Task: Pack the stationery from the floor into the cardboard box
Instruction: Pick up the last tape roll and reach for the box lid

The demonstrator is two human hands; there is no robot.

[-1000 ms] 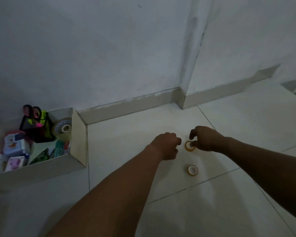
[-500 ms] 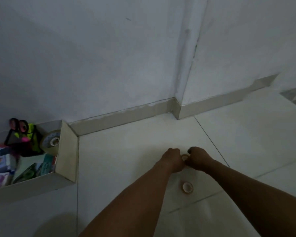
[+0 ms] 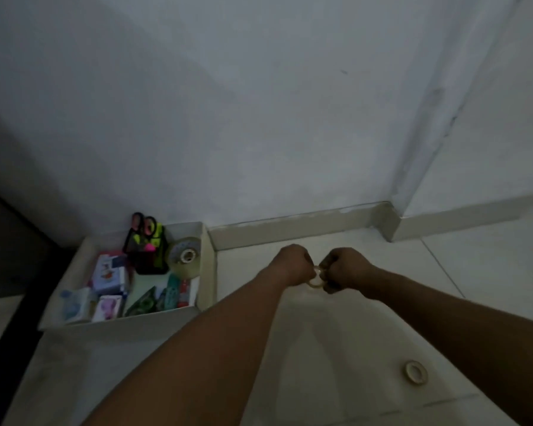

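A small roll of clear tape (image 3: 316, 281) is held off the floor between my two hands. My left hand (image 3: 293, 265) and my right hand (image 3: 345, 269) are both closed on it, knuckles up, just right of the cardboard box. The white cardboard box (image 3: 208, 272) stands against the wall at left, open on top. Inside it are a big tape roll (image 3: 186, 256), a black holder with scissors and markers (image 3: 146, 244) and several small packets (image 3: 108, 278). A second small tape roll (image 3: 415, 372) lies flat on the floor tiles at lower right.
The white wall and its skirting board (image 3: 290, 227) run behind the box and hands, with a wall corner (image 3: 391, 222) at right. A dark edge (image 3: 10, 272), perhaps a door frame, stands at far left. Pale floor tiles (image 3: 336, 348) spread below my arms.
Both hands have lifted the small tape roll off the floor and carried it left toward the box. The other roll stayed on the floor and now lies further right in view.
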